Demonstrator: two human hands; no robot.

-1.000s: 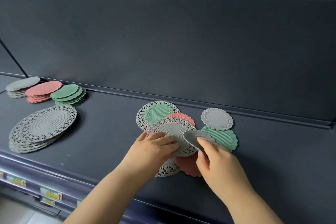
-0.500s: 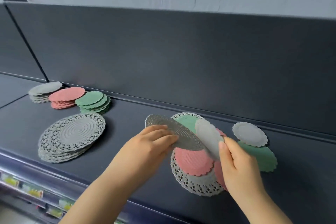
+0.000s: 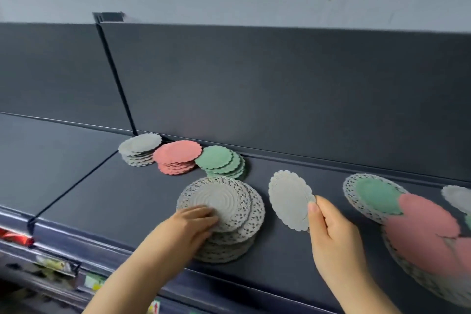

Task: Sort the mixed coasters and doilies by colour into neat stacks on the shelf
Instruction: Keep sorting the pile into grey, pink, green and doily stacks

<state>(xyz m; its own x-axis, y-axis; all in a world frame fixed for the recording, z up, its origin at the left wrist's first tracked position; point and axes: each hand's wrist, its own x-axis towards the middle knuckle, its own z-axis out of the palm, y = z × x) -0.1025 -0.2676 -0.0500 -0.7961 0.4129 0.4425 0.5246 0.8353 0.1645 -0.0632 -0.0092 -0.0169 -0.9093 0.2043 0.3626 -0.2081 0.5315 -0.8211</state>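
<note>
While the left hand [image 3: 193,222] lays its fingers across the near-left rim of the top doily on the grey doily stack [image 3: 229,214], its thumb is hidden, so whether it grips or only presses cannot be told. That stack stands near the front edge of the shelf [image 3: 280,250], its upper layers slid askew. The right hand [image 3: 331,239] pinches a grey coaster [image 3: 289,200] by its rim between thumb and fingers. It holds the coaster tilted above the shelf, between the doily stack and the mixed pile [image 3: 418,216] toward the shelf's right end. That pile, blurred, shows green and pink coasters overlapping on lace doilies. Along the back edge sit three stacks, each touching the next: the grey coaster stack [image 3: 140,145], the pink coaster stack [image 3: 175,154] and the green coaster stack [image 3: 216,158].
</note>
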